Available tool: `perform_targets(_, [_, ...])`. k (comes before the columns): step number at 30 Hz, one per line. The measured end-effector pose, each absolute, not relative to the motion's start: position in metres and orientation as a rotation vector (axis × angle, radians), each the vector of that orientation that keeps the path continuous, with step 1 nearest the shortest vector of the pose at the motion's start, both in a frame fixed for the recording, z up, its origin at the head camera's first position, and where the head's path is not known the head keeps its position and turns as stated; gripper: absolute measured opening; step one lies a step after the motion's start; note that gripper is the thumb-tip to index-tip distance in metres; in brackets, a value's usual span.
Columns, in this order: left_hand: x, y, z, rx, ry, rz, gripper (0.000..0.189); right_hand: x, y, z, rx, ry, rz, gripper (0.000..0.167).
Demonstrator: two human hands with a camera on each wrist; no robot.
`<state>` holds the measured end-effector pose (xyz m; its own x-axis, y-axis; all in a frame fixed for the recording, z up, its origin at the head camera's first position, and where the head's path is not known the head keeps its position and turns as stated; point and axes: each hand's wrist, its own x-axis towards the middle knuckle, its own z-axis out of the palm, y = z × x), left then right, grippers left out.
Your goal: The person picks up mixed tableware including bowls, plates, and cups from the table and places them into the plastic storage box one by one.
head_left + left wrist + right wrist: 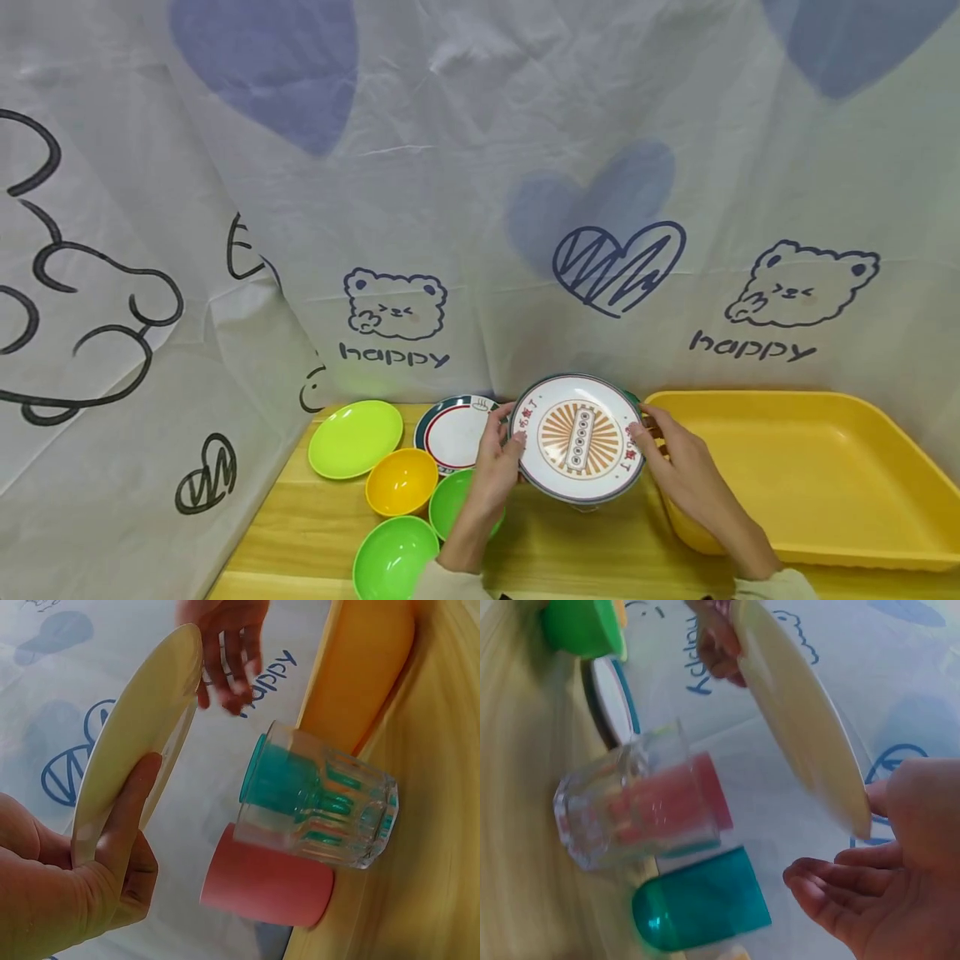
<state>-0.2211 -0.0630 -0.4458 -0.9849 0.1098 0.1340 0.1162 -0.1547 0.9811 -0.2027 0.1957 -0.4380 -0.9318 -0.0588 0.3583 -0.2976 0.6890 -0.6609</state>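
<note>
My left hand grips the left edge of a round white plate with an orange sunburst and red lettering. The plate is held up, tilted, above a clear glass. At the plate's right edge is my right hand, its thumb at the rim. In the right wrist view, that hand's fingers stand loosely extended, away from the plate's underside. Behind the glass are a pink cup and a teal cup, both largely hidden by the plate in the head view.
To the right stands a large yellow tub. On the left are a lime plate, a dark-rimmed plate, an orange bowl and green bowls. A printed cloth hangs behind the wooden table.
</note>
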Motion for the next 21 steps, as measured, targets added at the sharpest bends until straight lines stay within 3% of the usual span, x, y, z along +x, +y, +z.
perform_targets(21, [-0.219, -0.050, -0.452, -0.333, -2.055, -2.345, 0.043, -0.202, 0.190, -0.428, 0.105, -2.599, 1.372, 0.053])
